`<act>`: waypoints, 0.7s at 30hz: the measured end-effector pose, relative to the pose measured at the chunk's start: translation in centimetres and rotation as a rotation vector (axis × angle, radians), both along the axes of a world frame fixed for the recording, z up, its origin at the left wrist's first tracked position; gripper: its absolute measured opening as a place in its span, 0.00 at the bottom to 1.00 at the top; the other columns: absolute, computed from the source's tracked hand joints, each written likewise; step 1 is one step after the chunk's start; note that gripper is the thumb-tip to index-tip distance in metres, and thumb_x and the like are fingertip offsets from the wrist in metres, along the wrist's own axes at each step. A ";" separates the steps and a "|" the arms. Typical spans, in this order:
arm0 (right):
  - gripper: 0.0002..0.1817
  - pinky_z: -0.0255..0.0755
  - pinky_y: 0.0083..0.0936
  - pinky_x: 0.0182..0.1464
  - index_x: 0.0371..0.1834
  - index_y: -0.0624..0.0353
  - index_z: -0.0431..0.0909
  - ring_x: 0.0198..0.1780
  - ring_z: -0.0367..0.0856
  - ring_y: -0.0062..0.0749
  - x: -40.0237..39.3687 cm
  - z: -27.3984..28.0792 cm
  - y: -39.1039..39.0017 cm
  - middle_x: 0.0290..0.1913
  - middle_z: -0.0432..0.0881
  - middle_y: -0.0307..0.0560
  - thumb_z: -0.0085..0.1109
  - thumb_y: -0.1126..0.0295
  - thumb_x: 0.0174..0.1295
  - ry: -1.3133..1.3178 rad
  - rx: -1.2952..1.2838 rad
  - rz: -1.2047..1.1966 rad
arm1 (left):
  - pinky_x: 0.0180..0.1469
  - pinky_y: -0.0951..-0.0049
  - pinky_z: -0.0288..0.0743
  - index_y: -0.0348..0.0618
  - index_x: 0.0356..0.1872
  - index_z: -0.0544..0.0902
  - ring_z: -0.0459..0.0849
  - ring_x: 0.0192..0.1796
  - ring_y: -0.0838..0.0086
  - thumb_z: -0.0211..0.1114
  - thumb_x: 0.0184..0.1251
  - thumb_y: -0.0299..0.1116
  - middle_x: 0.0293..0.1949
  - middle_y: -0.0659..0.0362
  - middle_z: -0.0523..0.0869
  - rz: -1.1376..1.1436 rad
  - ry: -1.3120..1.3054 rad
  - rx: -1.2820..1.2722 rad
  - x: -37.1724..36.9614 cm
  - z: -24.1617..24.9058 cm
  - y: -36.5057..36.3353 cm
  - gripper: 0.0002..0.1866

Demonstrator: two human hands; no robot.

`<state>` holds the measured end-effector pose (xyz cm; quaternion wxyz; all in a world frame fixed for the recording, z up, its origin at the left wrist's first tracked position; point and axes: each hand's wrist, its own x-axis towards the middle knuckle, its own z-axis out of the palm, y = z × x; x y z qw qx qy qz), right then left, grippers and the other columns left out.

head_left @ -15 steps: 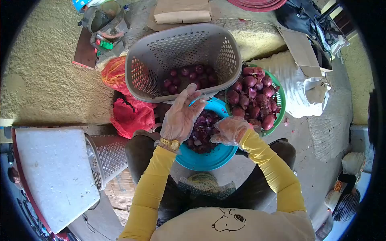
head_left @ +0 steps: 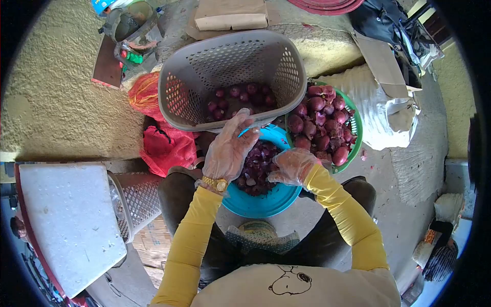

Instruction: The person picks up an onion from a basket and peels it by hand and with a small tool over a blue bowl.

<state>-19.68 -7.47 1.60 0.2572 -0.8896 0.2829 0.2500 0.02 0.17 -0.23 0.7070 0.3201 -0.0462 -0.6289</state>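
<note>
My left hand [head_left: 230,148], in a clear plastic glove, is over the left side of a blue basin [head_left: 255,205]. Its fingers stretch toward the near rim of a grey basket [head_left: 232,46], thumb apart, holding nothing. Purple onion skins [head_left: 257,169] fill the basin's middle. On the basin's right side is my right hand [head_left: 294,166], also gloved, fingers curled in above the skins; whatever they may hold is hidden. Several red onions [head_left: 250,88] lie at the bottom of the grey basket. A green basket [head_left: 358,128] to the right is heaped with more red onions [head_left: 317,104].
A red mesh sack [head_left: 171,151] lies left of the grey basket. Farther left stand a white foam box lid [head_left: 69,220] and a pale slatted basket [head_left: 146,197]. A white sack [head_left: 394,125] with cardboard [head_left: 381,64] on it stands at the right.
Hardly anything differs. The view has shifted very slightly, and both hands keep nearly the same pose over the basin.
</note>
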 end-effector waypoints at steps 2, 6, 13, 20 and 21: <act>0.28 0.79 0.50 0.52 0.45 0.56 0.87 0.47 0.87 0.59 0.0 0.1 0.0 0.40 0.88 0.59 0.63 0.40 0.65 -0.010 -0.004 -0.007 | 0.64 0.62 0.82 0.36 0.62 0.78 0.79 0.63 0.64 0.61 0.81 0.38 0.65 0.54 0.78 -0.010 -0.002 -0.025 0.0 -0.2 0.1 0.19; 0.28 0.80 0.50 0.51 0.43 0.58 0.87 0.47 0.87 0.59 0.0 -0.1 0.0 0.39 0.88 0.60 0.64 0.40 0.64 -0.015 -0.010 0.003 | 0.64 0.63 0.82 0.36 0.63 0.78 0.79 0.62 0.64 0.61 0.80 0.39 0.64 0.54 0.78 -0.011 0.019 0.003 0.1 -0.2 0.1 0.20; 0.29 0.80 0.50 0.50 0.41 0.59 0.87 0.46 0.87 0.60 0.0 0.3 0.0 0.39 0.88 0.60 0.64 0.39 0.64 -0.012 0.006 -0.004 | 0.63 0.63 0.81 0.36 0.64 0.78 0.81 0.59 0.63 0.62 0.80 0.39 0.61 0.52 0.79 -0.012 0.007 0.022 0.1 0.0 0.2 0.21; 0.29 0.80 0.49 0.51 0.44 0.58 0.87 0.48 0.88 0.59 -0.1 -0.3 0.0 0.41 0.88 0.59 0.64 0.38 0.64 -0.011 -0.008 0.005 | 0.62 0.62 0.81 0.38 0.65 0.78 0.82 0.56 0.61 0.62 0.80 0.39 0.58 0.51 0.79 -0.011 0.015 0.013 0.1 -0.6 0.3 0.20; 0.29 0.80 0.49 0.51 0.44 0.58 0.87 0.48 0.88 0.59 -0.1 -0.2 0.0 0.41 0.88 0.59 0.64 0.38 0.64 -0.011 -0.008 0.004 | 0.62 0.62 0.81 0.38 0.65 0.78 0.82 0.56 0.61 0.62 0.80 0.39 0.58 0.51 0.79 -0.011 0.015 0.013 0.2 -0.7 0.2 0.20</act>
